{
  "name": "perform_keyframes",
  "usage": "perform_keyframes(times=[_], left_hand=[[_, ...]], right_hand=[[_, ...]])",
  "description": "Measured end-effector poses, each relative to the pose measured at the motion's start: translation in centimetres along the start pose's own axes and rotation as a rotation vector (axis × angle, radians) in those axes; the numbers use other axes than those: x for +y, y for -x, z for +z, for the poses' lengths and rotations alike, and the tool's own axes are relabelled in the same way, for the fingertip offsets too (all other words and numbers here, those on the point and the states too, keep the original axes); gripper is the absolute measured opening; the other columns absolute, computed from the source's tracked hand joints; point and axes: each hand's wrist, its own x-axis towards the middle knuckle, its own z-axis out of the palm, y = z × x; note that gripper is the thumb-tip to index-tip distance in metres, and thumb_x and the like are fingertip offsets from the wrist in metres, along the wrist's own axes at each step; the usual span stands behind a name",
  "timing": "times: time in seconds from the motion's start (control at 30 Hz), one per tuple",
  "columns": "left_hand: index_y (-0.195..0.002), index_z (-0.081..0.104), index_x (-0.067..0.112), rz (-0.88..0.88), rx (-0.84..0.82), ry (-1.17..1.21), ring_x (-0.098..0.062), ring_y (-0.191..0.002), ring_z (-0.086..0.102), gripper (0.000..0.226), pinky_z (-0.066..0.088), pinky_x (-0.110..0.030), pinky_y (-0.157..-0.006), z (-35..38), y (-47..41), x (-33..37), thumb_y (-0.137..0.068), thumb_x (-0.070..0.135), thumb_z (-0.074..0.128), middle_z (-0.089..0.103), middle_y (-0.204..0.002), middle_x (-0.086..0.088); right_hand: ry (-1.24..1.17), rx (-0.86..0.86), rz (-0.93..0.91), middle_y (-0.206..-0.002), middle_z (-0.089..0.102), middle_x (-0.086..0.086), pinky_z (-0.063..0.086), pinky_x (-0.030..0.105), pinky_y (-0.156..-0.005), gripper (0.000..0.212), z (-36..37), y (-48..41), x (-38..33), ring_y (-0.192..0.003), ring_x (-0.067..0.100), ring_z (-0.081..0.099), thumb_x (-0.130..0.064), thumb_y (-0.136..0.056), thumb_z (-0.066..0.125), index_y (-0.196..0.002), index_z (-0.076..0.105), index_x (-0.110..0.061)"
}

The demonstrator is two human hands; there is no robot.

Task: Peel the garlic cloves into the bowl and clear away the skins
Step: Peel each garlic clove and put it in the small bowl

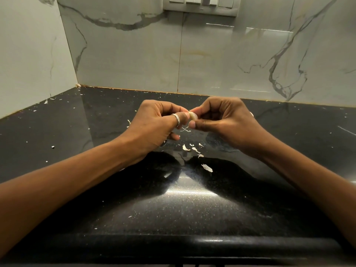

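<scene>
A pale garlic clove [193, 115] is held above the black counter between both hands. My left hand [154, 125], with a ring on the thumb, pinches the clove from the left. My right hand [225, 120] pinches it from the right with thumb and fingertips. A thin strip of skin [185, 129] dangles under the clove. Several white skin flakes [192, 149] lie on the counter just below the hands, with a larger flake [207, 168] nearer me. No bowl is in view.
The glossy black counter [173, 205] has a rounded front edge close to me. Marble-look walls [212, 54] close off the back and left. Tiny skin crumbs [52, 99] are scattered along the left and back of the counter. A switch plate [200, 4] sits high on the back wall.
</scene>
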Motion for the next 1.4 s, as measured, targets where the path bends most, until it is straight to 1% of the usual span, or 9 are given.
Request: perform_keyframes(times=[0.1,0.23,0.37,0.57,0.8,0.9,1.13,1.27,1.4], left_hand=[[-0.079,0.078,0.016,-0.008,0.004,0.009,-0.013,-0.068,0.060,0.014,0.056,-0.024,-0.053,-0.1,-0.1,0.1,-0.090,0.010,0.072,0.067,-0.072,-0.007],[-0.081,0.077,0.013,-0.025,-0.005,0.024,-0.008,-0.068,0.060,0.014,0.053,-0.022,-0.052,-0.1,0.0,0.1,-0.090,0.006,0.069,0.068,-0.069,-0.002],[-0.082,0.076,0.011,-0.019,0.004,0.000,-0.005,-0.062,0.058,0.011,0.052,-0.022,-0.049,-0.1,0.0,0.2,-0.090,0.006,0.070,0.065,-0.064,0.003],[-0.080,0.073,0.013,-0.011,0.011,-0.061,-0.007,-0.065,0.058,0.014,0.051,-0.021,-0.047,0.0,0.1,0.3,-0.091,0.007,0.067,0.064,-0.071,-0.004],[-0.080,0.071,0.008,-0.039,-0.001,-0.057,-0.011,-0.066,0.054,0.012,0.050,-0.019,-0.047,0.3,0.0,0.3,-0.091,0.010,0.066,0.059,-0.078,-0.012],[-0.081,0.071,0.005,-0.045,0.021,-0.054,-0.008,-0.064,0.053,0.013,0.051,-0.021,-0.048,0.2,-0.1,0.1,-0.092,0.009,0.065,0.057,-0.077,-0.009],[-0.083,0.071,0.005,-0.036,0.039,-0.046,-0.008,-0.066,0.052,0.015,0.051,-0.021,-0.048,0.2,-0.2,0.1,-0.094,0.012,0.064,0.057,-0.077,-0.007],[-0.080,0.070,0.007,-0.041,0.044,-0.036,-0.008,-0.058,0.051,0.017,0.050,-0.019,-0.046,0.3,-0.2,0.1,-0.095,0.012,0.064,0.055,-0.074,-0.007],[-0.082,0.070,0.006,-0.038,0.048,-0.024,-0.010,-0.064,0.052,0.015,0.051,-0.021,-0.048,0.3,-0.3,-0.1,-0.094,0.012,0.065,0.055,-0.076,-0.008]], right_hand=[[-0.029,0.002,0.015,-0.100,0.077,0.015,0.059,0.046,-0.091,0.016,0.0,0.1,-0.2,-0.094,0.033,0.074,0.002,-0.081,0.080,-0.094,0.071,-0.001],[-0.039,-0.002,0.032,-0.099,0.076,0.016,0.058,0.051,-0.092,0.017,0.2,0.1,-0.2,-0.095,0.037,0.072,0.001,-0.081,0.079,-0.095,0.072,-0.002],[-0.026,-0.010,0.041,-0.097,0.077,0.015,0.060,0.046,-0.091,0.017,0.1,0.0,-0.2,-0.090,0.026,0.072,0.000,-0.081,0.080,-0.096,0.072,-0.002],[-0.010,-0.024,0.042,-0.097,0.076,0.015,0.061,0.044,-0.090,0.017,0.1,0.0,-0.1,-0.095,0.036,0.073,0.000,-0.081,0.080,-0.096,0.072,0.000],[-0.106,-0.042,0.090,-0.093,0.073,0.017,0.058,0.023,-0.080,0.018,-0.2,-0.1,-0.2,-0.082,0.017,0.066,0.002,-0.080,0.079,-0.096,0.071,0.000],[-0.186,-0.018,0.102,-0.100,0.072,0.025,0.057,0.026,-0.084,0.022,-0.6,-0.2,-0.4,-0.087,0.021,0.067,-0.003,-0.075,0.081,-0.095,0.072,-0.004],[-0.298,0.018,0.124,-0.097,0.071,0.017,0.057,0.026,-0.085,0.029,-0.9,-0.5,-0.3,-0.090,0.023,0.066,-0.008,-0.067,0.080,-0.094,0.071,-0.005],[-0.312,0.037,0.127,-0.092,0.071,0.014,0.054,0.018,-0.072,0.022,-1.0,-0.5,-0.6,-0.080,0.015,0.067,-0.001,-0.073,0.078,-0.094,0.070,-0.002],[-0.322,0.070,0.135,-0.087,0.070,0.011,0.048,0.012,-0.060,0.018,-1.0,-0.6,-0.9,-0.069,0.008,0.065,0.009,-0.079,0.074,-0.093,0.069,-0.001]])
